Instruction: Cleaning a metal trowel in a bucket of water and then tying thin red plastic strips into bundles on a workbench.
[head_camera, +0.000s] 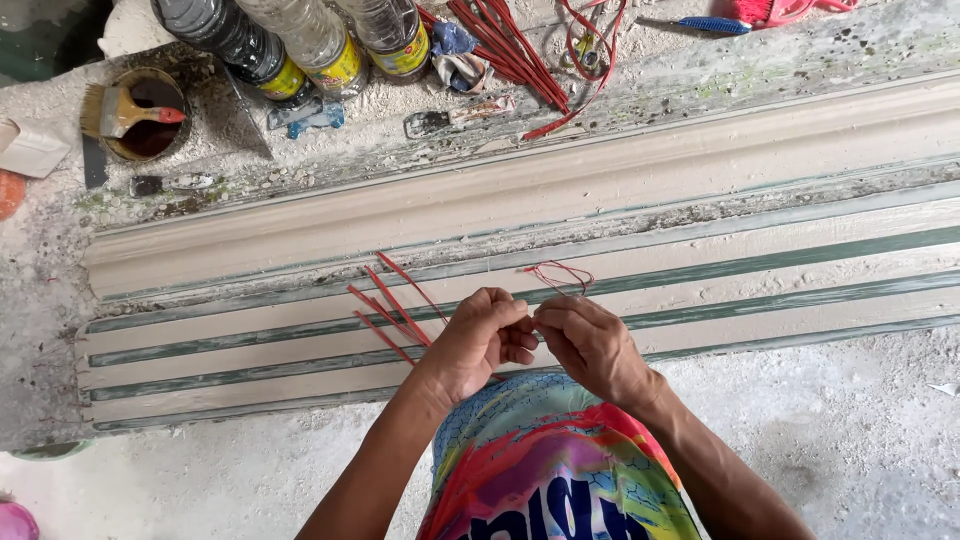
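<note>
My left hand (480, 340) is closed around a small bunch of red strings (388, 308) whose stiff ends fan out to the upper left. My right hand (592, 345) pinches one red string, which curls into a loop (560, 274) above my fingers. Both hands meet just over the near part of a long cream plaster moulding (560, 190) with green-edged ridges, lying across the dusty work surface.
At the back stand three plastic bottles (310, 40), a tin with a brush (140, 112), a bundle of red strings (510, 50), a putty knife (160, 184) and a blue-handled tool (700, 24). White plaster dust covers the floor (850, 420).
</note>
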